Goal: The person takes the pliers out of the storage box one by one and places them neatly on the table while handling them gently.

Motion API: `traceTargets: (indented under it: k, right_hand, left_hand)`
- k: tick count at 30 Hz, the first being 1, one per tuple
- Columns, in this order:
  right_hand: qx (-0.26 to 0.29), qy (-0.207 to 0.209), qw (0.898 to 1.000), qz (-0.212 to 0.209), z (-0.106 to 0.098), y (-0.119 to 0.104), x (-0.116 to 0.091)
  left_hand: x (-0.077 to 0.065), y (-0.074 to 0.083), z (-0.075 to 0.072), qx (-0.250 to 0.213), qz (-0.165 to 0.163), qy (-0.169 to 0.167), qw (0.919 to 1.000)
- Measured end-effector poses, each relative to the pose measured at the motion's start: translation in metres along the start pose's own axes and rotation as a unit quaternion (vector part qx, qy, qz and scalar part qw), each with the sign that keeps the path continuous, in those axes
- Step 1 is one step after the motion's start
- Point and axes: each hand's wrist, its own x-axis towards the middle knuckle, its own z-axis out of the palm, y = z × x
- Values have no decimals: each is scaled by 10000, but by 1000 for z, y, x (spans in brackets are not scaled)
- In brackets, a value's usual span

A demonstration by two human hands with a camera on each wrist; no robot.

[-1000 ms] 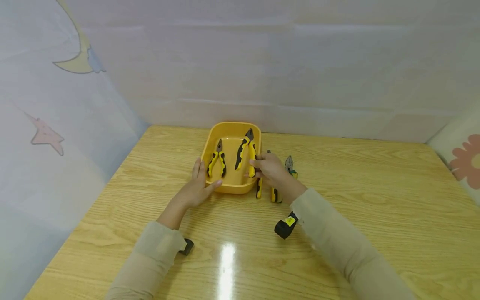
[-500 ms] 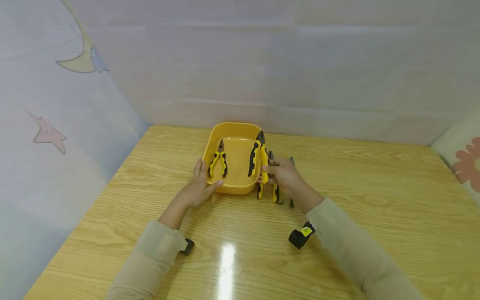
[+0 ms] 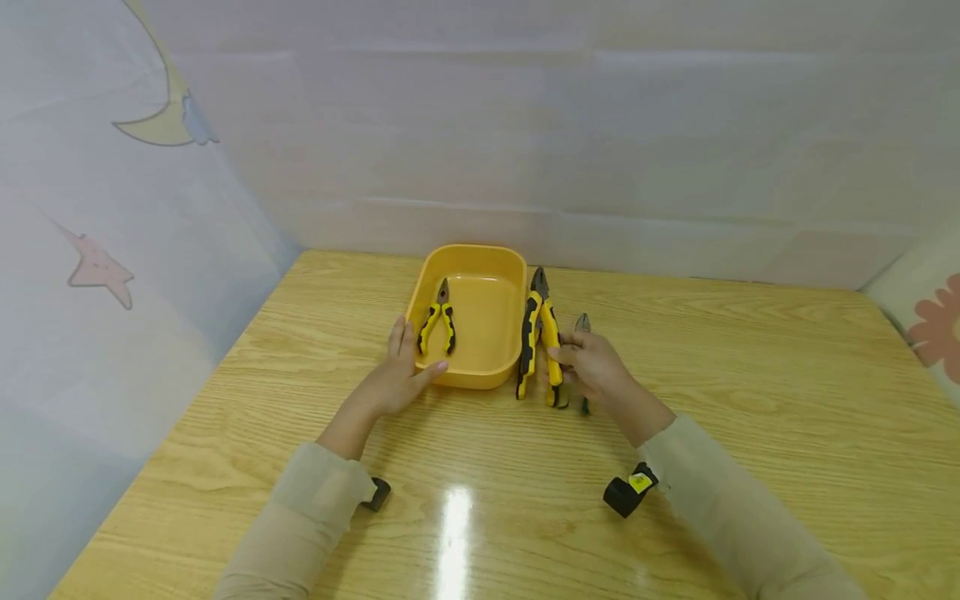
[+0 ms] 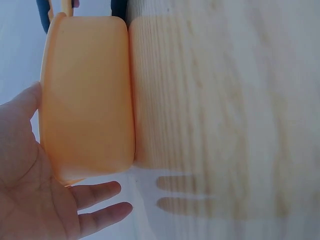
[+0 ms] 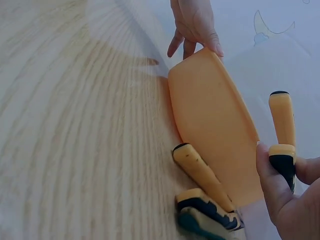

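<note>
My left hand (image 3: 390, 379) rests at the near-left corner of the yellow tray (image 3: 476, 380), its fingers straight and its thumb on the rim. Inside the tray's left side lies a small pair of yellow-and-black pliers (image 3: 449, 322). My right hand (image 3: 603, 367) pinches one handle of a larger pair of pliers (image 3: 553, 342), held above the table just right of the tray, jaws pointing away. In the right wrist view, another pair of pliers (image 5: 202, 170) lies on the table below, beside the tray wall; the held pair partly hides it from the head view.
A pair of green-handled pliers (image 3: 583, 322) lies to the right, partly behind my right hand. The wooden table (image 3: 750, 358) extends to both sides. A pale printed cloth wall (image 3: 600, 150) stands along its back edge.
My right hand has carried the larger pliers rightward, out over the tray's right rim to above the pliers on the table. The left hand has stayed on the tray.
</note>
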Motion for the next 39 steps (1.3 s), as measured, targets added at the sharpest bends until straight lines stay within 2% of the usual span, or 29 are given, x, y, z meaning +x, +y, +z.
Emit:
traceTargets:
  k: [7, 15, 19, 30, 39]
  right_hand:
    - [-248, 112, 9992, 288, -9, 11, -7]
    - [518, 95, 9982, 276, -20, 21, -14]
    - [559, 170, 9979, 263, -27, 28, -13]
    - [183, 338, 9985, 396, -34, 31, -23]
    - [73, 385, 9987, 337, -45, 36, -31]
  left_hand:
    - [-1, 1, 0, 11, 8, -13, 10000]
    - [-2, 3, -1, -43, -44, -36, 10000]
    - [-2, 3, -2, -35, -29, -26, 10000]
    - [-1, 0, -2, -38, -67, -18, 10000]
    - [-1, 2, -1, 22, -50, -11, 10000]
